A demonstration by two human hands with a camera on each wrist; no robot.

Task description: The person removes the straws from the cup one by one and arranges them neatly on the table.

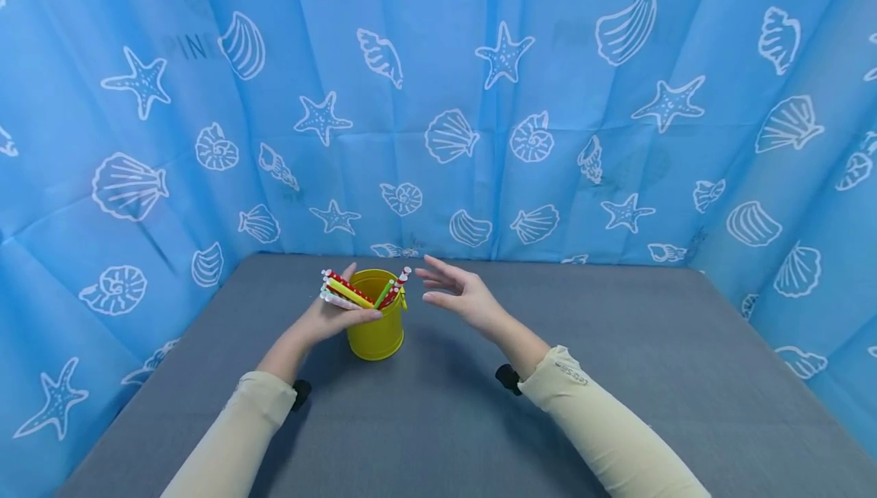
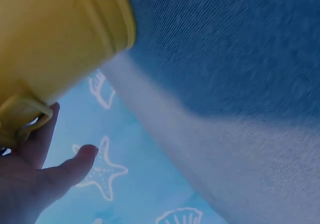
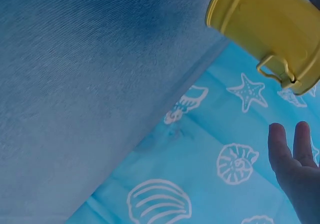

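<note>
A yellow bucket [image 1: 378,334] stands upright on the grey table, left of the middle in the head view. Out of its mouth lean several patterned paper straws [image 1: 341,289]: red with white dots, yellow, green and white. Most tilt left over the rim, while a few lean right. My left hand [image 1: 329,320] is at the bucket's left side, thumb stretched across its front near the rim, other fingers mostly hidden behind the straws. In the left wrist view that thumb [image 2: 75,169] sticks out straight. To the right, my right hand [image 1: 469,300] hovers apart from the bucket, fingers extended towards it.
A grey cloth [image 1: 617,376] covers the table. Behind it and along both sides hangs a blue curtain [image 1: 445,102] with white shells and starfish. A small yellow handle loop [image 3: 272,67] juts from the bucket's side. Black bands [image 1: 508,378] sit at both wrists.
</note>
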